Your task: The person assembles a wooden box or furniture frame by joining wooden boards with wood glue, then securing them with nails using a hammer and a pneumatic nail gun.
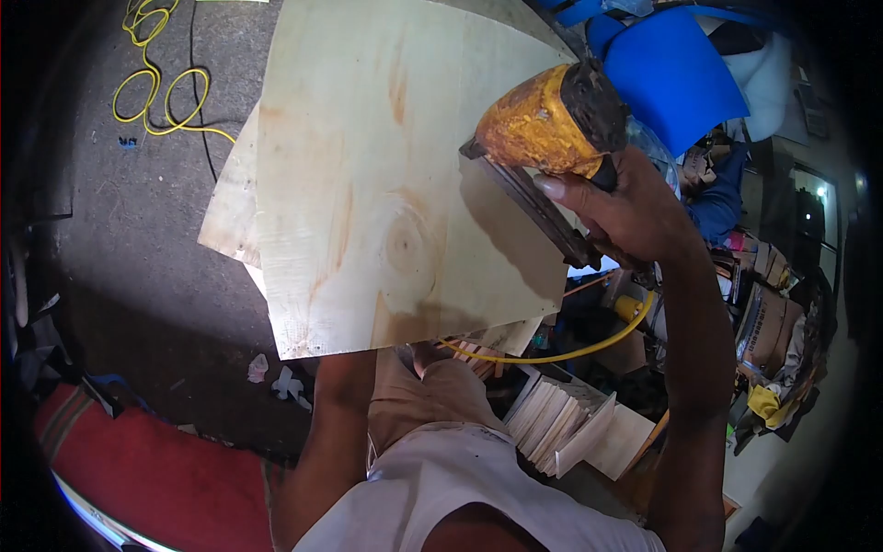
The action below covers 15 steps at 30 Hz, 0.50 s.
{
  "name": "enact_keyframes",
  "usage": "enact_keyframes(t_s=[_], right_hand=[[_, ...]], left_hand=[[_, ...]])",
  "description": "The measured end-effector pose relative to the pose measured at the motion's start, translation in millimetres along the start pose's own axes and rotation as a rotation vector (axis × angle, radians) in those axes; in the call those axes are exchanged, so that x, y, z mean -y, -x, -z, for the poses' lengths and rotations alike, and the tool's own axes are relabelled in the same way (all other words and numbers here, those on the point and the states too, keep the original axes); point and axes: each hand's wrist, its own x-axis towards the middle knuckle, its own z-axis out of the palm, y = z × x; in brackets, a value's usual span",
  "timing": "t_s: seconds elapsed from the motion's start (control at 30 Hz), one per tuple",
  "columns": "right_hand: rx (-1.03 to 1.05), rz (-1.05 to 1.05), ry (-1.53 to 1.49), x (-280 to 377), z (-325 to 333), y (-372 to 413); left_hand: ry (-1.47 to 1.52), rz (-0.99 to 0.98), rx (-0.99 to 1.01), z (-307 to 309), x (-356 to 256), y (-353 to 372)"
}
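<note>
My right hand is wrapped round the handle of a worn yellow and black nail gun. The gun is tilted over the right part of a pale plywood sheet, its dark magazine slanting down to the right and its shadow on the wood. Whether its nose touches the sheet cannot be told. A yellow hose curves below the gun. My left forearm reaches up to the near edge of the sheet, and the sheet hides my left hand. More plywood shows under the left side.
Coiled yellow hose lies on the grey floor at upper left. A red cloth-covered surface is at lower left. Stacked thin boards stand at lower right. A blue chair back and a cluttered pile with cardboard fill the right side.
</note>
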Motion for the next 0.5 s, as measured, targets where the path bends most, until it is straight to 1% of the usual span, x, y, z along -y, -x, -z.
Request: enact_keyframes(t_s=[0.07,0.13,0.2,0.3,0.37,0.43,0.5], right_hand=[[-0.009,0.01,-0.004,1,0,1],[-0.008,-0.002,-0.028,-1,0,2],[0.0,-0.028,-0.063,-2,-3,4],[0.007,-0.07,-0.132,-4,-8,9],[-0.008,-0.067,-0.145,-4,-10,10],[-0.034,-0.058,-0.124,-1,-13,11],[-0.042,-0.054,-0.09,0,-14,12]], left_hand=[[-0.124,-0.164,0.065,-24,7,4],[-0.277,-0.306,0.088,-41,17,26],[-0.281,-0.158,-0.019,-47,24,72],[-0.058,0.284,-0.169,-25,11,96],[0.033,0.513,-0.072,7,-4,97],[0.032,0.447,-0.214,14,-7,96],[-0.001,0.436,-0.239,17,3,95]])
